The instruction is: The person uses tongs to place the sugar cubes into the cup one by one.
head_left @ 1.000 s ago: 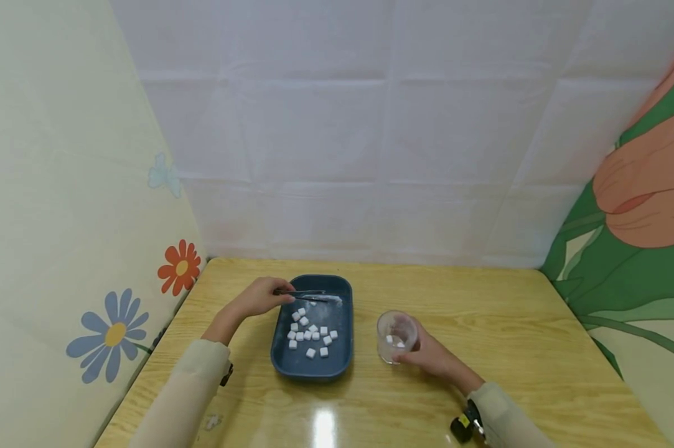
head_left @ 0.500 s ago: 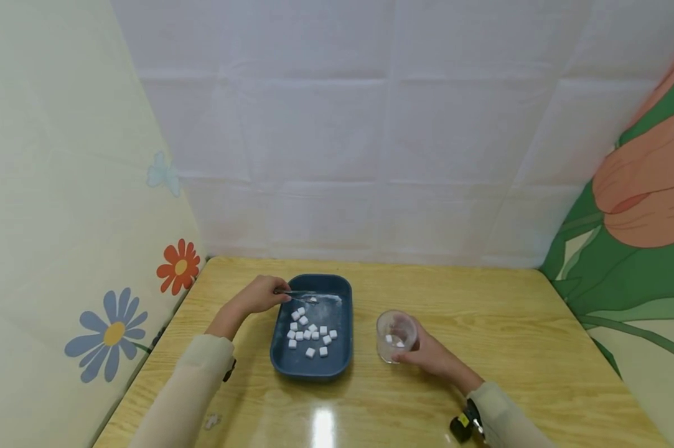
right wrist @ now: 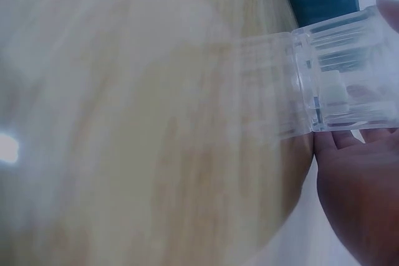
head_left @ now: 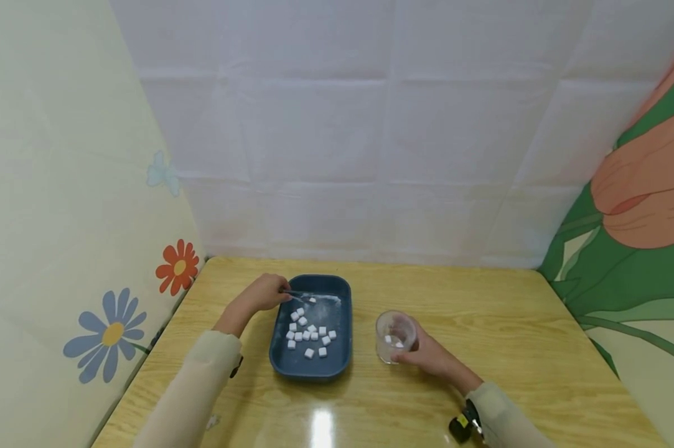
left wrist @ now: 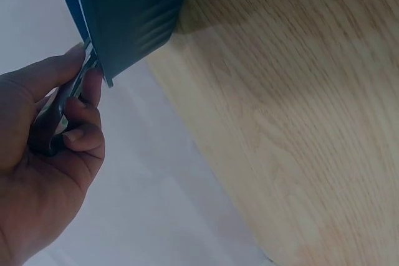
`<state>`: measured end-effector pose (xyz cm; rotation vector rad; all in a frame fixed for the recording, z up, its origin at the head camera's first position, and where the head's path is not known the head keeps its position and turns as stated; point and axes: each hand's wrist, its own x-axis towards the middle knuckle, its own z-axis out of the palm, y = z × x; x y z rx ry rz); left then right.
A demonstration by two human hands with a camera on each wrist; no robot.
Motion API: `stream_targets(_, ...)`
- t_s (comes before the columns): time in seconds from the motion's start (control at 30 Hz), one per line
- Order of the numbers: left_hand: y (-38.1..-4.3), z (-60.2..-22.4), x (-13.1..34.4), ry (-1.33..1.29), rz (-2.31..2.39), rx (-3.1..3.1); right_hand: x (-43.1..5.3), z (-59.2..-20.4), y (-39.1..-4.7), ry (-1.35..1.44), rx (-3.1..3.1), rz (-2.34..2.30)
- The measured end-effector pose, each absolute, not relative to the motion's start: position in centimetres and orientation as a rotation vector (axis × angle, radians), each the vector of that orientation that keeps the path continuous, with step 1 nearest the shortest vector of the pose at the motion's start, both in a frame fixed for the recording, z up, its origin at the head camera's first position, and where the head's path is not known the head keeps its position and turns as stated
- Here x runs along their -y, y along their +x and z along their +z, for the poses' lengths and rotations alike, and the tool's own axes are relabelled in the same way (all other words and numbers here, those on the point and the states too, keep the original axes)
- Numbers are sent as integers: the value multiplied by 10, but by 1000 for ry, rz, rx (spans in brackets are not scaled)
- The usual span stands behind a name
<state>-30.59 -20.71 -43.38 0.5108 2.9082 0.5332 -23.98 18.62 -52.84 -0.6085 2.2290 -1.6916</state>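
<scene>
In the head view my left hand (head_left: 261,292) holds dark tweezers (head_left: 297,292) over the far left part of a blue tray (head_left: 311,376). The tweezer tips are at a lone white cube (head_left: 312,300); whether they grip it is too small to tell. Several more white cubes (head_left: 306,336) lie nearer in the tray. The left wrist view shows fingers and thumb pinching the tweezers (left wrist: 53,113) beside the tray's edge. To the tray's right, my right hand (head_left: 432,356) grips a clear cup (head_left: 384,351) upright on the table, with a few white cubes (head_left: 393,340) inside.
The wooden table (head_left: 460,305) ends at a white cloth backdrop (head_left: 370,155). Flower-patterned cloth hangs at both sides. A small pale mark or scrap (head_left: 212,422) shows on the table by the left sleeve.
The tweezers have drawn slightly left, and their tips have come closer together around the lone cube. My left forearm has shifted a little right. The right hand and cup stay put.
</scene>
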Motion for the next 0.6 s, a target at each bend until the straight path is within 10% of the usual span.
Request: stream_targets(0.6,-312,-431,192,449,432,-2910,-185,-529,-239,-620,-2262,-1682)
